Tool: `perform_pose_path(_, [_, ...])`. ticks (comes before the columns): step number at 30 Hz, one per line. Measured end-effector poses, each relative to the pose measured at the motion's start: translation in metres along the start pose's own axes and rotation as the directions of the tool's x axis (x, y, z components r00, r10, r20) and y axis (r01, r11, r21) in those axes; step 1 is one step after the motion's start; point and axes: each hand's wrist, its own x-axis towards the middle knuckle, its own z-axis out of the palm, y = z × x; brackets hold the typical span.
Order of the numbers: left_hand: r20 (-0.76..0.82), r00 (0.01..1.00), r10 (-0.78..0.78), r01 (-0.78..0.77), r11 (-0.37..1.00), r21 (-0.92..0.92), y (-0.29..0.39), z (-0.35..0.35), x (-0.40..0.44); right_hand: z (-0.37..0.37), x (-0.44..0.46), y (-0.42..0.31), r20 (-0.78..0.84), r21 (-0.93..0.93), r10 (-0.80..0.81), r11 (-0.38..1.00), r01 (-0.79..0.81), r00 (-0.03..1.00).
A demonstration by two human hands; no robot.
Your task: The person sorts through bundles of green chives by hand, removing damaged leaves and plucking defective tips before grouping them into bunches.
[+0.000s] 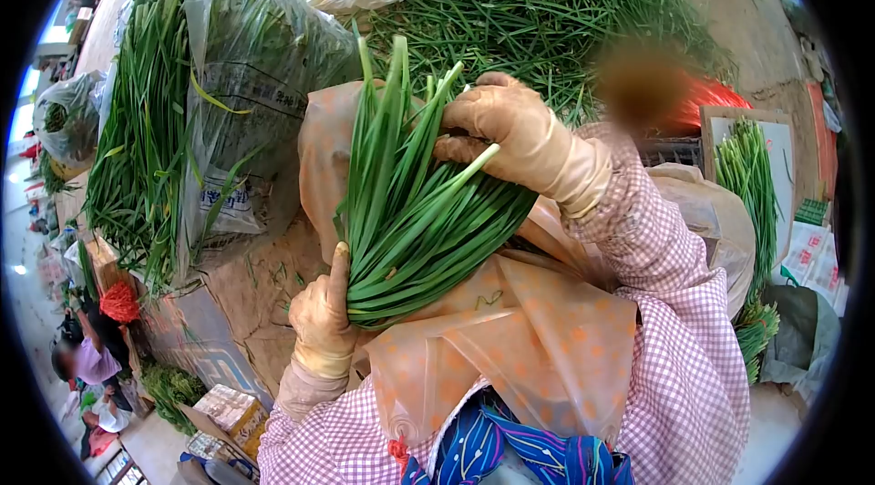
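Note:
A bunch of garlic chives (428, 239) lies across my lap on an orange-spotted plastic apron (510, 330), its pale cut ends pointing up and away from me. My left hand (321, 312), in a tan rubber glove, grips the leafy end, the thumb on top and the other fingers mostly hidden. At the stem end, my right hand (510, 125) wears the same kind of glove; its fingers are curled against some of the stems. Several stems fan out between the two hands.
A large heap of loose chives (538, 11) spreads ahead. On the left stands a clear plastic bag (264, 56) beside a long stack of chives (146, 120). More chives (747, 184) lean against a board at right. A red net (119, 302) lies lower left; people are in the distance.

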Motion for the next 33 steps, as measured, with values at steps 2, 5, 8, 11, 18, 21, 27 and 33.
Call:
perform_pose_path(2, [0.011, 1.0, -0.018, 0.018, 1.0, 0.007, 0.003, -0.004, 0.001, 0.009, 0.001, -0.007, 0.05, 0.519, 0.328, 0.798, -0.305, 0.943])
perform_pose_path(5, [0.034, 0.998, -0.054, 0.052, 0.998, 0.041, 0.008, -0.009, 0.002, 0.009, 0.001, -0.008, 0.201, 0.79, 0.549, 0.4, -0.466, 0.811])
perform_pose_path(8, [0.064, 0.996, -0.066, 0.061, 0.995, 0.077, 0.01, -0.011, 0.004, 0.006, -0.006, 0.01, -0.2, 0.545, 0.6, 0.725, -0.421, 0.774])
perform_pose_path(11, [0.063, 0.992, -0.106, 0.101, 0.992, 0.078, 0.012, -0.01, 0.002, -0.015, -0.019, 0.035, -0.453, 0.516, 0.592, 0.784, -0.346, 0.666])
perform_pose_path(18, [-0.027, 0.993, -0.114, 0.112, 0.992, -0.06, 0.013, -0.001, 0.002, -0.032, -0.032, -0.017, -0.47, 0.047, 0.122, 0.992, -0.114, 0.874])
perform_pose_path(21, [0.005, 0.99, -0.144, 0.144, 0.988, -0.049, 0.018, -0.005, 0.002, -0.001, -0.024, -0.063, -0.166, -0.172, -0.164, 0.976, 0.135, 0.972])
perform_pose_path(27, [0.014, 0.984, -0.177, 0.177, 0.984, -0.026, 0.023, -0.011, -0.003, 0.039, -0.014, -0.081, 0.027, -0.128, -0.191, 0.973, 0.193, 0.981])
perform_pose_path(33, [0.018, 0.983, -0.185, 0.184, 0.982, 0.039, 0.027, -0.013, -0.007, 0.05, -0.014, -0.084, -0.072, 0.211, -0.146, 0.964, 0.159, 0.987])
